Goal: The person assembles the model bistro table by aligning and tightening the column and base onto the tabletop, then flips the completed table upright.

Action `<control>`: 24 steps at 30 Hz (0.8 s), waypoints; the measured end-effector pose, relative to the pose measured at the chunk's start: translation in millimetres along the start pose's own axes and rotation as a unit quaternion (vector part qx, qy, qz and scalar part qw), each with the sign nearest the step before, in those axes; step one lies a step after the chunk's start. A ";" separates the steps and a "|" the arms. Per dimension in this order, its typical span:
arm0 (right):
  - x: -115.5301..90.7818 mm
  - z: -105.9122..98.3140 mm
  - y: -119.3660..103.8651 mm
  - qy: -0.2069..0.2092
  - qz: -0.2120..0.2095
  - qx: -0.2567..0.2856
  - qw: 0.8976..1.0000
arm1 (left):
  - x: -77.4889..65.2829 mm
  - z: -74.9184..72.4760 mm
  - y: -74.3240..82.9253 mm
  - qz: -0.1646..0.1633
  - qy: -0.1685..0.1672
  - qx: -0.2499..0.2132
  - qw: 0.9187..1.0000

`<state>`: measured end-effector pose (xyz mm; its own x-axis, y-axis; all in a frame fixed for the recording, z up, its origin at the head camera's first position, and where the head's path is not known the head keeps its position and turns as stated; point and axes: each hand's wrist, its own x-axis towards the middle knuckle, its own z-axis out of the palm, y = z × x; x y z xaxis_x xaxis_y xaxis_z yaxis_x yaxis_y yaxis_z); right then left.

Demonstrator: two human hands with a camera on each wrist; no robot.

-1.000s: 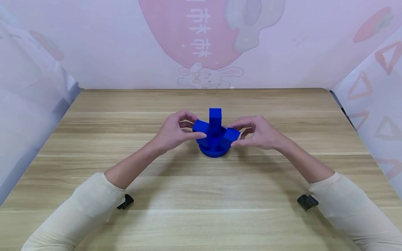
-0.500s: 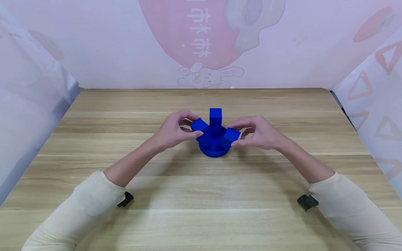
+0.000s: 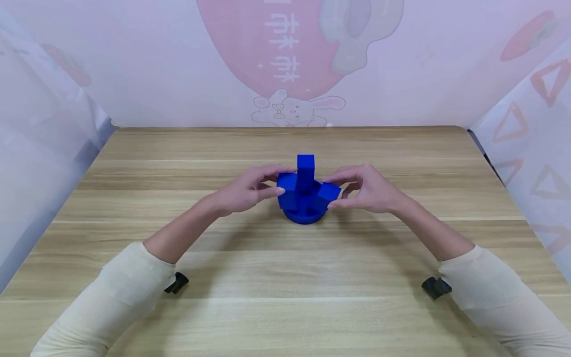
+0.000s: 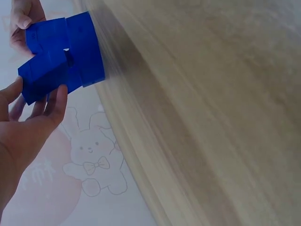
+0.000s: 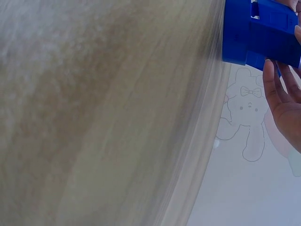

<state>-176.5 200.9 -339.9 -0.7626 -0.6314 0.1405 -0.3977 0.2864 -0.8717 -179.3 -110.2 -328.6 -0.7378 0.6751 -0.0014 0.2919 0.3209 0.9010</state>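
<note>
A round blue base (image 3: pixel 305 218) stands on the table, with three blue rectangular blocks rising from it. The rear block (image 3: pixel 306 166) is upright and untouched. My left hand (image 3: pixel 241 192) pinches the left block (image 3: pixel 287 184) between thumb and fingers; in the left wrist view this block (image 4: pixel 44 77) sits askew to the base. On the other side, my right hand (image 3: pixel 369 189) holds the right block (image 3: pixel 329 192), thumb at its near side and fingers behind. The right wrist view shows that block (image 5: pixel 274 40) lined up with the base, fingertips at its edge.
The wood-grain table (image 3: pixel 285 277) stretches around the base. A pale printed curtain (image 3: pixel 156 64) closes off the back and sides. Black wrist devices (image 3: pixel 177 282) show beside both cream sleeves (image 3: pixel 111 292).
The left block leaned outward and has turned, shifting right towards the rear block. My left hand moved with it, its fingers reaching further right. The right hand and right block stayed still.
</note>
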 end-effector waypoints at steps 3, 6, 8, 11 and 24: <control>-0.1 -0.1 0.4 0.000 -0.001 0.000 1.000 | 1.1 6.2 -1.2 -0.030 0.053 -0.009 0.998; 0.0 -0.4 0.7 -0.001 0.000 -0.001 1.000 | 2.9 13.6 -1.7 -0.059 0.117 0.002 0.991; 0.0 -0.6 0.9 -0.001 0.000 0.000 1.000 | 4.0 18.1 -1.1 -0.071 0.150 0.022 0.986; -0.1 -0.9 1.1 -0.001 0.001 -0.003 1.000 | 4.8 22.5 0.7 -0.078 0.178 0.052 0.980; 0.2 -0.7 2.5 0.000 -0.004 -0.003 1.000 | 7.7 20.8 5.2 -0.042 0.139 0.047 0.988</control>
<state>-178.0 202.0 -341.7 -0.7588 -0.6344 0.1477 -0.4070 0.2848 -0.8679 -170.8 -89.5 -332.9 -0.8964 0.4397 0.0562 0.2685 0.4377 0.8581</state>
